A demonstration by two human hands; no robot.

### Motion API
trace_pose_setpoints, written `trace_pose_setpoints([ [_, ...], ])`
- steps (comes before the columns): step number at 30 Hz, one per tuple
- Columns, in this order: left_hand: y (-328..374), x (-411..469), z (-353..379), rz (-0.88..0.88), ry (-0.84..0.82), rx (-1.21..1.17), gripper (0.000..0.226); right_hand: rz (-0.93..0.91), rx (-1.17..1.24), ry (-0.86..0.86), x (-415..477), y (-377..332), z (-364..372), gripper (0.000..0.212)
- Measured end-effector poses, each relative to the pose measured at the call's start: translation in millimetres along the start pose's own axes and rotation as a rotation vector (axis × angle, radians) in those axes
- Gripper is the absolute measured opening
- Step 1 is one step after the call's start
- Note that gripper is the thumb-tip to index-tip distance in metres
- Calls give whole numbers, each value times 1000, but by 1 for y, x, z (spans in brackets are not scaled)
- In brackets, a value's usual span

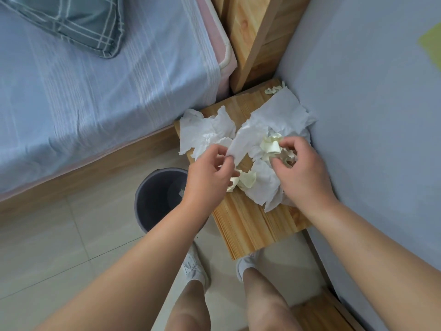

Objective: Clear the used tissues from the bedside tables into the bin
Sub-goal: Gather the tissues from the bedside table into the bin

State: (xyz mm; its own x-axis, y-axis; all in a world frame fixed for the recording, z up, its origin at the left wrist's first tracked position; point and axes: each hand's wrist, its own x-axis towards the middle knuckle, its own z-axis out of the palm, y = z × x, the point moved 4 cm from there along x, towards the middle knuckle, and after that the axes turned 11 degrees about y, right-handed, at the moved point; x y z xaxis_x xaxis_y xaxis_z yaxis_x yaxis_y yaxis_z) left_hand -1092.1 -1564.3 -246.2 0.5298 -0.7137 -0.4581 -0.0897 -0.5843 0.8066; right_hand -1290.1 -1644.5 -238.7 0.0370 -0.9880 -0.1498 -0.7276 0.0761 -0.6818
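Several crumpled white tissues lie spread over the wooden bedside table, mixed with small pale yellow scraps. My left hand pinches the edge of a white tissue near the table's left side. My right hand is closed on a pale yellow crumpled tissue amid the pile. A dark grey bin stands on the floor left of the table, partly hidden by my left forearm, with a bit of paper inside.
A bed with a light blue sheet and a plaid pillow fills the left. Another bed borders the table on the right. A wooden headboard stands behind. My feet in white shoes are on the tiled floor.
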Motion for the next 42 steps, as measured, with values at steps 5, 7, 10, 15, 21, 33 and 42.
trace_pose_setpoints([
  [5,-16,-21,-67,-82,161,-315,9,73,165,36,-45,-29,-1,30],
  [7,-45,-29,-99,-201,282,-409,9,84,238,-5,-66,-43,11,34],
  [10,-107,-41,-139,-494,412,-527,10,77,252,-113,-100,-58,46,33],
  [15,-207,-56,-167,-759,376,-537,11,154,224,-316,-140,-56,133,33],
  [21,-275,-35,-168,-758,489,-281,14,181,64,-435,-151,-26,224,35],
  [33,-295,-16,-151,-840,352,-270,38,191,-158,-532,-145,1,244,54],
  [42,-193,-15,-111,-457,208,-29,21,107,-85,-543,-127,-25,137,9],
])
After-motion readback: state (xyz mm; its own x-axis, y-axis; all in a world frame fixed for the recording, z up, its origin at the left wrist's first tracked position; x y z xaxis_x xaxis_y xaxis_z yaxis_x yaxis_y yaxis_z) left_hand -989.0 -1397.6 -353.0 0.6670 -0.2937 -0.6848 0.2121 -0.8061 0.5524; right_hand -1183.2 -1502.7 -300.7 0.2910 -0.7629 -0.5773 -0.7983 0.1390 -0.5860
